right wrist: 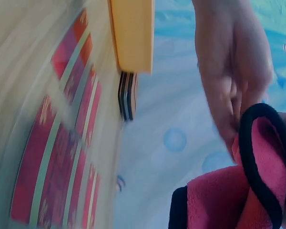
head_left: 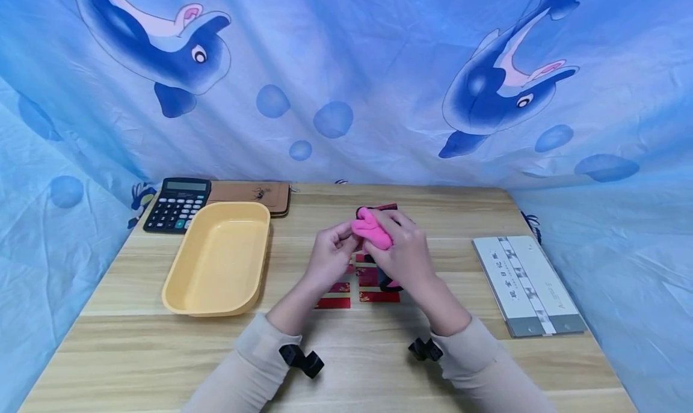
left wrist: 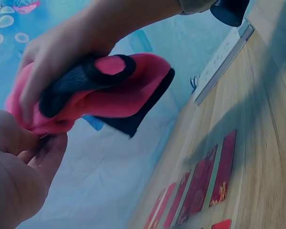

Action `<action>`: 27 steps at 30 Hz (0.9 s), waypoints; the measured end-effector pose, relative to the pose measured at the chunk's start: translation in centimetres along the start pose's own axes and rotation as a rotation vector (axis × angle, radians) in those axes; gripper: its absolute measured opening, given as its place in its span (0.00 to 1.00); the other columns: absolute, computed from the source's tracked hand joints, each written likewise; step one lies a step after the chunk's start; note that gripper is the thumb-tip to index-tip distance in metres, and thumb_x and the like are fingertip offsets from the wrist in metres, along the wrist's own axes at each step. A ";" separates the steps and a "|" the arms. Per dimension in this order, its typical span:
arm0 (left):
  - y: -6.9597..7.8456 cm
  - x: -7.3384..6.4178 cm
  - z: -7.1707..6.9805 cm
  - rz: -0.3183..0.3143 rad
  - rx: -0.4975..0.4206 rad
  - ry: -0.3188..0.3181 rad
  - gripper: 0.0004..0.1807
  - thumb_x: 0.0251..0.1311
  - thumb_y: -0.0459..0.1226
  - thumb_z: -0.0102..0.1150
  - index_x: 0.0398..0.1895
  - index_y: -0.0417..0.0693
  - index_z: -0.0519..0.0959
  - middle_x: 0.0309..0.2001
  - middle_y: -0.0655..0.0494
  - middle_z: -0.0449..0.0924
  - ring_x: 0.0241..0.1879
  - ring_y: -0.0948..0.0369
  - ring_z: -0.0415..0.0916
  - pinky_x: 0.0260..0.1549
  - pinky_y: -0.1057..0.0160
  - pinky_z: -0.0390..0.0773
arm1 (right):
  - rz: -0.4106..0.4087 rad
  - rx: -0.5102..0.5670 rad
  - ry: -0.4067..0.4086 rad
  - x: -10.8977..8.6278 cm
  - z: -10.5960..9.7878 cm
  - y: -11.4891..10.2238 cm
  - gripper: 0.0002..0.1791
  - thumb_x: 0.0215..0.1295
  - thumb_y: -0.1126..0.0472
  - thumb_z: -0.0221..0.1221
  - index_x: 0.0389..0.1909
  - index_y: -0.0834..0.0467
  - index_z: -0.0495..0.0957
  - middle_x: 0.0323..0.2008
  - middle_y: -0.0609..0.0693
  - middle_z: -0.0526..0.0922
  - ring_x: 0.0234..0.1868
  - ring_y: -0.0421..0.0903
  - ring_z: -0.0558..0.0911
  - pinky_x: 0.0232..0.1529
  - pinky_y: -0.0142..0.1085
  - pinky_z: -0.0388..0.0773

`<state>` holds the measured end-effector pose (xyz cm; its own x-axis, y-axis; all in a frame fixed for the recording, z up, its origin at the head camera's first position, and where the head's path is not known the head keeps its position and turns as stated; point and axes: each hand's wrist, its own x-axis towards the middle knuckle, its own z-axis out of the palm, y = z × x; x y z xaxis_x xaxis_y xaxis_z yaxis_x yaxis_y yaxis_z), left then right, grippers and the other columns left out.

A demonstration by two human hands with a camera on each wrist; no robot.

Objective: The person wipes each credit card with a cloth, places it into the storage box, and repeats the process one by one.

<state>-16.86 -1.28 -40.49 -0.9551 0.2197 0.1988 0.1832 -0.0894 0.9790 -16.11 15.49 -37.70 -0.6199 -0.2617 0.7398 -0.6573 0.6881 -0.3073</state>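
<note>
Above the table my right hand grips a bunched pink cloth with dark edging, its fingers wrapped over the folds. My left hand has its thumb and fingers pinched together at the cloth's near end. In the left wrist view the cloth hangs out of the right hand with a dark-edged corner pointing down. Seen from the right wrist, the left hand reaches to the cloth's edge. Red cards with gold patterns lie in rows on the table under the hands, partly hidden by them.
To the left stands a yellow plastic basin. Behind it are a black calculator and a brown notebook. At the right lies a white and grey book. A blue dolphin-print curtain hangs behind the wooden table.
</note>
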 end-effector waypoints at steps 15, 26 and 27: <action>0.5 -0.2 -0.9 -0.037 -0.058 0.011 0.19 0.75 0.28 0.50 0.65 0.32 0.73 0.56 0.37 0.82 0.48 0.43 0.85 0.52 0.62 0.83 | 0.072 -0.121 0.042 -0.1 -1.4 1.2 0.26 0.51 0.63 0.76 0.53 0.63 0.84 0.41 0.62 0.85 0.37 0.59 0.85 0.34 0.52 0.88; 0.5 0.0 -0.7 -0.011 -0.047 -0.004 0.19 0.75 0.28 0.50 0.65 0.31 0.73 0.55 0.38 0.82 0.48 0.43 0.85 0.52 0.62 0.84 | 0.057 -0.105 0.032 0.1 -1.1 1.0 0.26 0.50 0.64 0.75 0.53 0.63 0.84 0.41 0.62 0.84 0.36 0.59 0.85 0.33 0.51 0.88; 0.4 0.1 -0.5 0.001 -0.037 -0.009 0.19 0.75 0.28 0.50 0.65 0.31 0.73 0.55 0.38 0.82 0.48 0.45 0.85 0.51 0.62 0.84 | 0.038 -0.095 0.031 0.1 -0.9 0.7 0.26 0.50 0.64 0.76 0.52 0.63 0.84 0.41 0.62 0.84 0.36 0.58 0.85 0.33 0.50 0.88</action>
<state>-16.95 -1.80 -40.09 -0.9528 0.2282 0.2003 0.1753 -0.1252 0.9765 -16.30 16.56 -37.28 -0.6292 -0.2143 0.7471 -0.5888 0.7589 -0.2782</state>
